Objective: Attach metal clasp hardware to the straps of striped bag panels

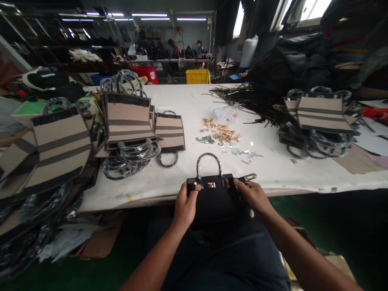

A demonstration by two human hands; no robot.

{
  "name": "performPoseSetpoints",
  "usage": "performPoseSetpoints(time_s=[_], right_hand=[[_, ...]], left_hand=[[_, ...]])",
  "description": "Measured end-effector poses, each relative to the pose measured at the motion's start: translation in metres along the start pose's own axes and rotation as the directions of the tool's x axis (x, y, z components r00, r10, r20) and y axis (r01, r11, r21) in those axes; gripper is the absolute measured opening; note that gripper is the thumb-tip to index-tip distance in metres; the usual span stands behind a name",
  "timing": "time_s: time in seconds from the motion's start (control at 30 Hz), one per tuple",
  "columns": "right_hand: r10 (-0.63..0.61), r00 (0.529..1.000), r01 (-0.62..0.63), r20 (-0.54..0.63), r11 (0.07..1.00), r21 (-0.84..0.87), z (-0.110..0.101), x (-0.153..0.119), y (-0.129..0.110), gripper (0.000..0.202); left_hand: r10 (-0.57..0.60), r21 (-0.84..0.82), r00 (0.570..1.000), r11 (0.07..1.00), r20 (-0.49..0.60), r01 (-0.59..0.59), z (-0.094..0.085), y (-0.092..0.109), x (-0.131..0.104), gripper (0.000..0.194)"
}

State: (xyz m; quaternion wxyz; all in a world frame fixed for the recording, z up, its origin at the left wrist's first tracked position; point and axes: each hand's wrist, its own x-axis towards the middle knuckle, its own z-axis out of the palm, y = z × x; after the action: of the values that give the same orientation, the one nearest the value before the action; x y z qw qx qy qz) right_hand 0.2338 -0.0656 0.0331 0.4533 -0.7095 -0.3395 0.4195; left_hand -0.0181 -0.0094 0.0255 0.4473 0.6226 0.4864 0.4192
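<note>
A black handbag (212, 202) is held at the table's front edge, above the person's lap. Its arched handle (209, 155), wrapped in clear plastic, stands up from the top. Gold-coloured metal fittings (211, 185) show along the upper front. My left hand (185, 206) is closed on the bag's left top corner, thumb in front beside a small metal fitting. On the right top corner my right hand (253, 196) is closed, fingertips at the edge. A slim dark piece with a metal end (250, 177) sticks out above that hand; whether it belongs to the bag I cannot tell.
On the white table (169, 182) lie gold-coloured fittings (226, 132), silvery pieces (204, 139) and a clear plastic bag (226, 114). Beige-and-black bag panels with wrapped handles are stacked at left (129, 117) and right (321, 109). Black straps (242, 95) lie farther back.
</note>
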Motion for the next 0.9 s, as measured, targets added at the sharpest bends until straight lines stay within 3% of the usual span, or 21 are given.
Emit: performPoseSetpoints(time_s=[0.1, 0.2, 0.27, 0.37, 0.47, 0.67, 0.73, 0.8, 0.9], right_hand=[[0.054, 0.998, -0.053, 0.012, 0.996, -0.07, 0.003, 0.001, -0.004, 0.054], [0.076, 0.997, -0.073, 0.022, 0.992, -0.105, 0.005, 0.003, -0.012, 0.052], [0.093, 0.995, -0.087, 0.037, 0.987, -0.134, 0.005, 0.004, -0.017, 0.051], [0.122, 0.991, -0.11, 0.054, 0.977, -0.184, 0.006, 0.007, -0.023, 0.049], [0.13, 0.99, -0.117, 0.051, 0.971, -0.209, 0.007, 0.009, -0.024, 0.047], [0.017, 0.999, -0.022, -0.037, 0.989, -0.145, -0.001, -0.008, -0.011, 0.048], [0.03, 0.995, -0.036, -0.093, 0.997, -0.066, -0.002, -0.025, -0.002, 0.049], [0.095, 0.992, -0.081, -0.081, 0.984, 0.159, 0.002, -0.047, 0.011, 0.048], [0.255, 0.961, -0.275, 0.106, 0.841, 0.465, 0.019, -0.081, 0.03, 0.049]], left_hand=[[0.074, 0.221, 0.996, 0.973, -0.04, -0.064, -0.004, -0.005, 0.002, 0.033], [0.237, 0.457, 0.97, 0.869, -0.053, -0.187, -0.009, -0.006, 0.01, 0.047], [0.36, 0.579, 0.933, 0.761, -0.001, -0.293, -0.011, -0.007, 0.019, 0.054], [0.461, 0.643, 0.875, 0.628, 0.146, -0.438, -0.01, -0.012, 0.032, 0.05], [0.461, 0.619, 0.847, 0.593, 0.264, -0.515, -0.004, -0.018, 0.041, 0.045], [0.364, 0.637, 0.891, 0.626, 0.271, -0.45, 0.001, -0.013, 0.049, 0.036], [0.351, 0.62, 0.897, 0.65, 0.267, -0.439, -0.001, -0.013, 0.051, 0.028], [0.339, 0.605, 0.905, 0.674, 0.256, -0.424, -0.002, -0.014, 0.052, 0.02], [0.336, 0.594, 0.91, 0.691, 0.241, -0.413, -0.001, -0.016, 0.054, 0.018]])
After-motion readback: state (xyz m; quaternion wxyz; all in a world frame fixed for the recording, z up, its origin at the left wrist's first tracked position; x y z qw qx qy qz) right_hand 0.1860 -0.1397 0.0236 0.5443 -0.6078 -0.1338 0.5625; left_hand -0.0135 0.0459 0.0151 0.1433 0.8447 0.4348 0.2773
